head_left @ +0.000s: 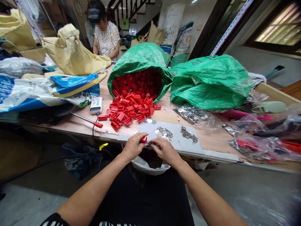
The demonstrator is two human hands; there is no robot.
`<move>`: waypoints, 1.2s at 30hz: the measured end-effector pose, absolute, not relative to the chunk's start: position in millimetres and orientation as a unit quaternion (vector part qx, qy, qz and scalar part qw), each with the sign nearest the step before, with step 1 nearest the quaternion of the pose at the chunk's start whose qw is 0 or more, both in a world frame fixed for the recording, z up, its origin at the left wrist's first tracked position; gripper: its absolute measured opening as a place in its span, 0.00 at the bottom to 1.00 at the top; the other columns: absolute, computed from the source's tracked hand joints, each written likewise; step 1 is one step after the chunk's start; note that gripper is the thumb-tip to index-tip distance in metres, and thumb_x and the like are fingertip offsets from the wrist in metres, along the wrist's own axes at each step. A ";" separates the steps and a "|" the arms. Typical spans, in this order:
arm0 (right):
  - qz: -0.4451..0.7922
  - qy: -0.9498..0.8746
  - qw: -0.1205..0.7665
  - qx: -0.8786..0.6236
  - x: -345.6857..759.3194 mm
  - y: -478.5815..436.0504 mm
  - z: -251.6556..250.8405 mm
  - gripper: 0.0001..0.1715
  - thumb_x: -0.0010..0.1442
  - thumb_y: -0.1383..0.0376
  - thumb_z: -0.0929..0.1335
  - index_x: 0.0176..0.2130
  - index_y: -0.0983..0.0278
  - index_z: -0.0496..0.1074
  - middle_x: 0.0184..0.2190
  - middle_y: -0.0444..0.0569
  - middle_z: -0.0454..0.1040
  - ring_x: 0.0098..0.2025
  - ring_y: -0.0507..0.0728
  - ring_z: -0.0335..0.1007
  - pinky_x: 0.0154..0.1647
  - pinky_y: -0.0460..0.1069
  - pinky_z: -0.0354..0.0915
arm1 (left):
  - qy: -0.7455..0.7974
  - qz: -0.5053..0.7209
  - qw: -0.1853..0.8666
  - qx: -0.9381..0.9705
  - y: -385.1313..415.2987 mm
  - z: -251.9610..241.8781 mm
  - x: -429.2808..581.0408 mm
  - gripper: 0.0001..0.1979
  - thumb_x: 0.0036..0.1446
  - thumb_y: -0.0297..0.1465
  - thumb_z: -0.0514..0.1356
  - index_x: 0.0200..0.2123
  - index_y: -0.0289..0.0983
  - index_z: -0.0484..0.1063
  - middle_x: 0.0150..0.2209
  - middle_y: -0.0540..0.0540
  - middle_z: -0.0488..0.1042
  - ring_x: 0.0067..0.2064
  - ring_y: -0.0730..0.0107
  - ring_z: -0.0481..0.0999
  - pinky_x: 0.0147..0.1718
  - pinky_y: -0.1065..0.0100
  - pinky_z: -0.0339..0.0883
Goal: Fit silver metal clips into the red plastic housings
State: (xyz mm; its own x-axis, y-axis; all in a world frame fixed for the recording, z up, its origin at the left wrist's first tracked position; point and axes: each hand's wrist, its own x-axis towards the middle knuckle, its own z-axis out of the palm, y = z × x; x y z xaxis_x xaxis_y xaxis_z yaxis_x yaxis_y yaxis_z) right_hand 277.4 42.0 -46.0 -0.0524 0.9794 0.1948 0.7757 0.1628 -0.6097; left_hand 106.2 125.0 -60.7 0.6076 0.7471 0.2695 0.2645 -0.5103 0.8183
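My left hand (133,147) is shut on a small red plastic part (143,139) at the table's front edge. My right hand (166,151) pinches a small metal piece (149,143) against that part, and my fingers hide most of the contact. Beyond my hands lies a heap of similar red parts (128,108), spilling from a green woven sack (138,59). On a grey board (169,139) just ahead of my right hand sit two loose piles of small metal pieces (164,133) (188,134).
A red-handled screwdriver (87,120) and a white power bank (96,105) lie left of the heap. A second green sack (209,82) and a clear bag of metal pieces (195,114) lie to the right. A person (105,39) sits across the table. A white bag (150,166) hangs below the edge.
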 end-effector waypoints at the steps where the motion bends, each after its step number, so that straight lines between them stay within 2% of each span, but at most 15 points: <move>1: 0.176 -0.706 0.292 -0.621 278.0 42.3 -45.8 0.11 0.60 0.69 0.65 0.42 0.64 0.74 0.36 0.51 0.73 0.39 0.55 0.69 0.43 0.50 0.64 | 0.308 0.309 0.380 0.816 125.9 -60.8 106.2 0.23 0.49 0.20 0.62 0.50 0.38 0.70 0.45 0.44 0.74 0.47 0.65 0.73 0.49 0.64 0.65; 14: 0.187 -0.710 0.285 -0.616 281.9 44.4 -44.9 0.10 0.60 0.71 0.65 0.41 0.64 0.74 0.36 0.50 0.74 0.39 0.54 0.69 0.42 0.49 0.64 | 0.294 0.304 0.395 0.816 130.6 -62.8 106.1 0.22 0.49 0.22 0.64 0.49 0.40 0.72 0.45 0.45 0.76 0.47 0.64 0.74 0.49 0.66 0.65; 21: 0.198 -0.704 0.241 -0.638 277.1 48.5 -38.7 0.09 0.60 0.72 0.65 0.39 0.64 0.74 0.35 0.48 0.73 0.39 0.54 0.69 0.41 0.48 0.62 | 0.292 0.306 0.371 0.827 130.6 -64.5 107.1 0.19 0.48 0.21 0.63 0.46 0.39 0.72 0.41 0.47 0.77 0.43 0.67 0.76 0.46 0.68 0.67; 28: 0.148 -0.668 0.190 -0.704 253.2 42.6 -38.2 0.09 0.62 0.71 0.63 0.39 0.65 0.71 0.37 0.50 0.70 0.39 0.54 0.68 0.40 0.47 0.62 | 0.320 0.306 0.358 0.822 126.9 -65.0 109.7 0.18 0.49 0.20 0.60 0.44 0.38 0.72 0.41 0.48 0.77 0.42 0.69 0.75 0.45 0.69 0.67; 32: 0.161 -0.672 0.223 -0.687 255.2 34.4 -42.8 0.10 0.63 0.70 0.63 0.43 0.64 0.70 0.38 0.50 0.68 0.41 0.54 0.67 0.43 0.48 0.61 | 0.333 0.311 0.368 0.810 117.2 -59.0 107.8 0.16 0.49 0.21 0.60 0.42 0.39 0.71 0.37 0.50 0.75 0.39 0.70 0.73 0.42 0.68 0.66; 36: 0.176 -0.669 0.324 -0.645 258.8 20.0 -41.0 0.11 0.65 0.68 0.60 0.46 0.63 0.67 0.40 0.50 0.68 0.43 0.55 0.65 0.45 0.49 0.61 | 0.353 0.342 0.391 0.778 104.3 -49.4 98.3 0.14 0.50 0.22 0.60 0.41 0.39 0.69 0.35 0.51 0.74 0.37 0.71 0.72 0.41 0.68 0.64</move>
State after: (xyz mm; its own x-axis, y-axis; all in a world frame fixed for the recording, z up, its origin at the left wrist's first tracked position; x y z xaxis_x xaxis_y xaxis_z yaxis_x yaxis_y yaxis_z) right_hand 258.8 20.0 -41.0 0.0426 0.9775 0.2066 0.7485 0.1057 -0.6546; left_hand 98.3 104.3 -49.4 0.5165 0.8168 0.2571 0.2816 -0.4455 0.8498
